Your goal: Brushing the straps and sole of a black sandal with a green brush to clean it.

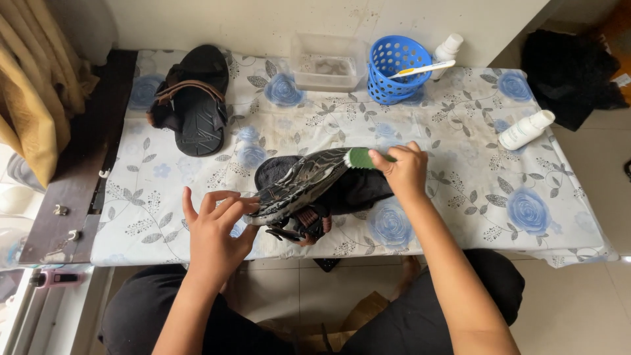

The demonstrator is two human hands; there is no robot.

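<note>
A black sandal (303,186) lies tilted with its wet, soapy sole turned up, near the front edge of the table. My left hand (215,227) grips its near end with thumb and fingers. My right hand (402,169) is closed on a brush with a green head (360,158), whose bristles press on the sandal's far end. A dark cloth (358,190) lies under the sandal.
A second black sandal (194,98) rests at the table's back left. At the back stand a clear plastic tub (327,62) and a blue basket (397,69) with a toothbrush (424,68). A white bottle (526,129) lies at right. The floral tablecloth (460,164) covers the table.
</note>
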